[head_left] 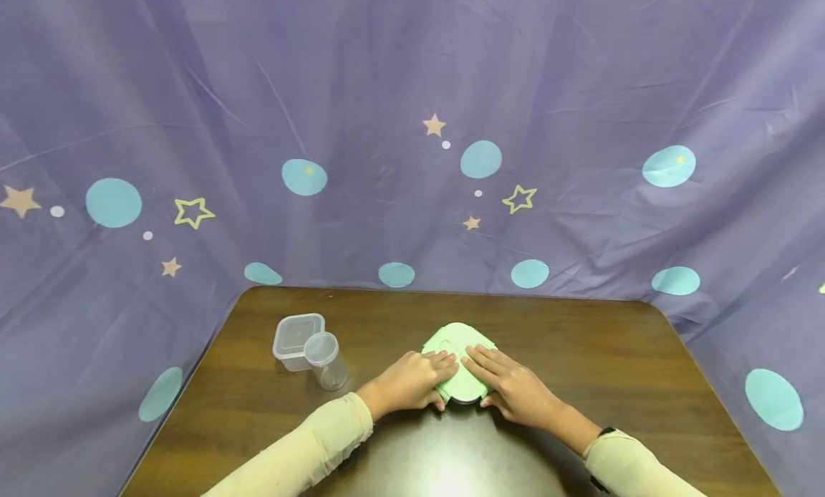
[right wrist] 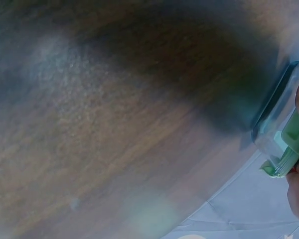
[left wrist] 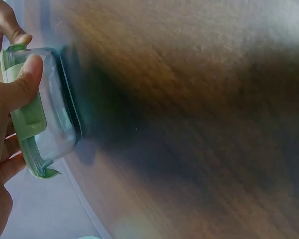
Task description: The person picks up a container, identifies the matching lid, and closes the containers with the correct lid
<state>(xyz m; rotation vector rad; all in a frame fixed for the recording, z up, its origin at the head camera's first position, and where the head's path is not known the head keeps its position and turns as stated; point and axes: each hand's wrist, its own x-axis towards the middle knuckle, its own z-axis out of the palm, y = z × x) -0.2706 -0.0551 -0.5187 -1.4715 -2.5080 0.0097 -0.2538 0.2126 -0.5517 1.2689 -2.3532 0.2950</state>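
Observation:
A clear food container with a light green clip-on lid [head_left: 460, 337] sits near the middle of the wooden table. My left hand [head_left: 417, 379] grips its left side, fingers over the lid and thumb low at the near edge. In the left wrist view that thumb [left wrist: 29, 82] lies over a green side latch [left wrist: 31, 119], with the clear body [left wrist: 57, 117] below. From the right, my right hand [head_left: 518, 389] holds the opposite side, fingers flat on top and thumb at the near side. Only part of the container [right wrist: 279, 122] shows in the right wrist view.
To the left on the table [head_left: 580, 332] stand a square clear plastic box with a lid [head_left: 296, 334] and a clear round jar [head_left: 330, 368], close together. A purple patterned curtain [head_left: 387, 89] rises behind the table and along both sides.

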